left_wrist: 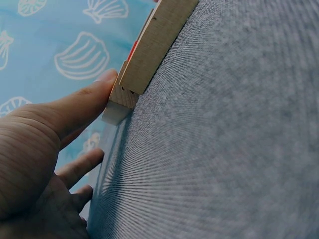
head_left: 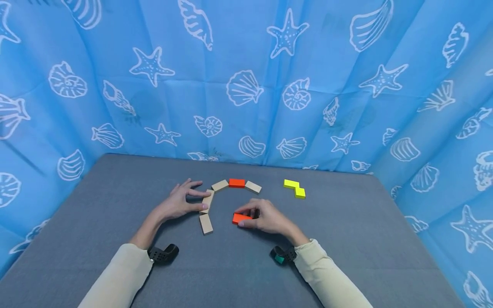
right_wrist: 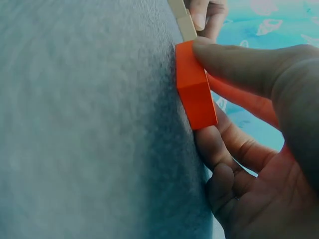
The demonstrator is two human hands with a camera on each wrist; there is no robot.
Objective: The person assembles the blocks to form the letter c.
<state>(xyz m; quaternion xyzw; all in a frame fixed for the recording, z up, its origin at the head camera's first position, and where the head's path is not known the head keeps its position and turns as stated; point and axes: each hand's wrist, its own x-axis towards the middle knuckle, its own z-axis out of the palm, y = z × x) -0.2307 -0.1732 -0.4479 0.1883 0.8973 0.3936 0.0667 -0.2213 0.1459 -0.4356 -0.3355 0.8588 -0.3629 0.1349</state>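
Left fingers (head_left: 197,193) pinch grained wooden block (head_left: 208,201); right fingers (right_wrist: 239,62) pinch smooth orange block (right_wrist: 192,64); woven grey cloth (left_wrist: 224,134) beneath.

From my remote station I log a grey desk (head_left: 346,265); the left wrist view shows me a fine woven surface. On it I count 5 blocks in an arch, clockwise: near wooden block (head_left: 206,224), left wooden block (head_left: 208,199), upper wooden block (head_left: 220,185), red block (head_left: 236,183), right wooden block (head_left: 253,187). Neighbours run end to end, corners touching or nearly so. Toward the open side of the arch: 1 orange block (head_left: 237,218); I cannot tell whether it fully rests on the cloth. Apart, to the right: rear yellow block (head_left: 291,183) and front yellow block (head_left: 300,193), offset, apparently touching.
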